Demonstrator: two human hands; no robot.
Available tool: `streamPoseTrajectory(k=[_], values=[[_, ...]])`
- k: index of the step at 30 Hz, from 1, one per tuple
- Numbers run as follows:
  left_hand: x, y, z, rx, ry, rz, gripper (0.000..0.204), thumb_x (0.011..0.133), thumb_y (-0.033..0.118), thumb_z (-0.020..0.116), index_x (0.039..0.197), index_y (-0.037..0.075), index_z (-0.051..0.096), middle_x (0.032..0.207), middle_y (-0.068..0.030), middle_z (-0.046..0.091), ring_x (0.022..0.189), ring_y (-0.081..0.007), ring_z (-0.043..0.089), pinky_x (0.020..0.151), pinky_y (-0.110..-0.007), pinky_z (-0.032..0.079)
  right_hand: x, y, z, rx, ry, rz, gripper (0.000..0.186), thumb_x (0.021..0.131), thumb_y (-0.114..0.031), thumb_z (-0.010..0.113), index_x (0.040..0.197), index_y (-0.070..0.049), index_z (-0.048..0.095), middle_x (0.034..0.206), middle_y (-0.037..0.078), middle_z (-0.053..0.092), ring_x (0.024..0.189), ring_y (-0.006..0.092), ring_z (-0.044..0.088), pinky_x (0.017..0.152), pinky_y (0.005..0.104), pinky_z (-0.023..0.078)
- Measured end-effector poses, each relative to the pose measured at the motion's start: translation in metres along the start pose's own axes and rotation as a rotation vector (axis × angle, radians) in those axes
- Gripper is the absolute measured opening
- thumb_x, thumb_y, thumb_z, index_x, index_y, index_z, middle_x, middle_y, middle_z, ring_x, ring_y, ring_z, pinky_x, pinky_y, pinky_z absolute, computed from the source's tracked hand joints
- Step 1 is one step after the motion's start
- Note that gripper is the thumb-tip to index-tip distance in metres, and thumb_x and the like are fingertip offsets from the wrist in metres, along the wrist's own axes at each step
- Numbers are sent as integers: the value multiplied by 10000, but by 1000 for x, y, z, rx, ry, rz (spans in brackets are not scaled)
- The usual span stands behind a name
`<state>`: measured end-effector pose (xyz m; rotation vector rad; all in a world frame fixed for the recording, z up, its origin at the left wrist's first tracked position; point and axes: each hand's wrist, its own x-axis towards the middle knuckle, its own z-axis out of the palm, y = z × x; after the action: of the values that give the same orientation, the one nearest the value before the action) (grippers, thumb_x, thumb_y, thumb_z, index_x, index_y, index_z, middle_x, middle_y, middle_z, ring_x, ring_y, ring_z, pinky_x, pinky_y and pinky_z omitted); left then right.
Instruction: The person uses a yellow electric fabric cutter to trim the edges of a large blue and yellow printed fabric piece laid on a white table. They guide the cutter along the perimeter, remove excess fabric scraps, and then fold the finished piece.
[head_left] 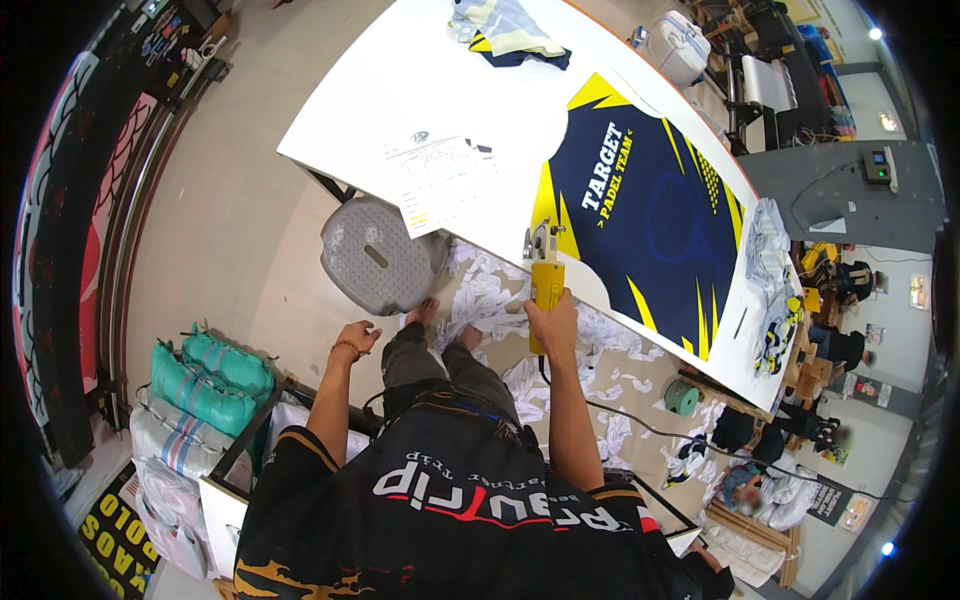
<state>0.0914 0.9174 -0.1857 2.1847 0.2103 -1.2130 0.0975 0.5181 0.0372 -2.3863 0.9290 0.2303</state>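
My right hand (550, 320) is wrapped round a yellow corded electric cutting tool (547, 280), whose metal head is at the near edge of the white tabletop (390, 80). Under and beyond it lies a navy fabric panel (655, 265) with yellow shapes and lettering. My left hand (357, 340) hangs in the air below the table, empty, with loosely bent fingers apart. Left of the panel are a printed paper sheet (430, 180) and a small pile of fabric (510, 30).
A grey plastic stool (375, 255) stands by the table among white scraps (610, 400) on the floor. Wrapped bundles (210, 360) sit at lower left, large machinery (70, 250) along the left. Folded fabric (770, 300) lies at the table's right end. Several people (840, 345) are at far right.
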Motion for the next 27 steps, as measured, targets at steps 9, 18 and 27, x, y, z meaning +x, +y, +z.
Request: streamPoseTrajectory(k=[9,18,27], values=[[3,3,-6,15,24,22,605,945,476,679,1335,13,682,1071,-222,780,992,-349,766,958,-409,588,11,-9,-3,17,-4,7,643,770,-367,761,1189,70,543,1044,346,707,990,503,703,862,544,561],[5,4,-7,-71,-1,-29,599,951,472,681,1352,27,677,1138,-222,769,975,-343,768,934,-411,597,26,-15,-1,13,-1,48,643,750,-345,808,1178,75,574,1072,329,722,1002,464,726,881,502,580],[4,12,-15,-38,5,-20,583,957,458,683,1349,26,679,1124,-217,773,1029,-339,757,973,-407,580,40,-20,2,9,28,25,640,750,-332,820,1184,82,598,1092,316,731,1014,439,738,888,472,594]])
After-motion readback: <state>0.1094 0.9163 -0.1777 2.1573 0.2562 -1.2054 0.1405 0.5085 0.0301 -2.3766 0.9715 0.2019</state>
